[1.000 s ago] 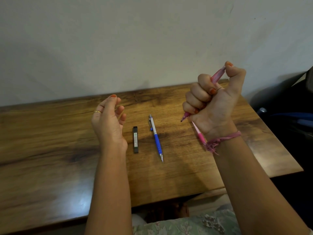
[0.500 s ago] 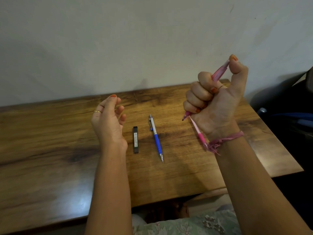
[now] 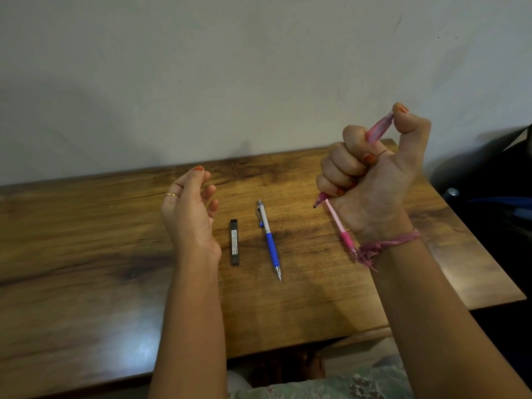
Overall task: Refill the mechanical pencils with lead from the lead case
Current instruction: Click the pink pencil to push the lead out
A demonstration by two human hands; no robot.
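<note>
On the table (image 3: 86,283) nearest the person lie the lead case (image 3: 234,242) and a blue pencil (image 3: 269,240), a second pink pencil (image 3: 341,233) just beyond. The left hand (image 3: 188,214) hovers, fingers loosely curled, empty. Farther, the right hand (image 3: 371,180) fists a pink pencil (image 3: 378,128), thumb on its cap; light and slick, best gripped mid-barrel.

Three mechanical pencils — two pink (image 3: 377,131) (image 3: 341,231), one blue (image 3: 269,240) — one lead case (image 3: 234,242), two hands (image 3: 188,208) (image 3: 371,180), one table (image 3: 86,254).

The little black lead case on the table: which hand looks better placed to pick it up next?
Probably the left hand: it's empty, hovering beside the lead case. The right hand is gripping a pink pencil.
</note>
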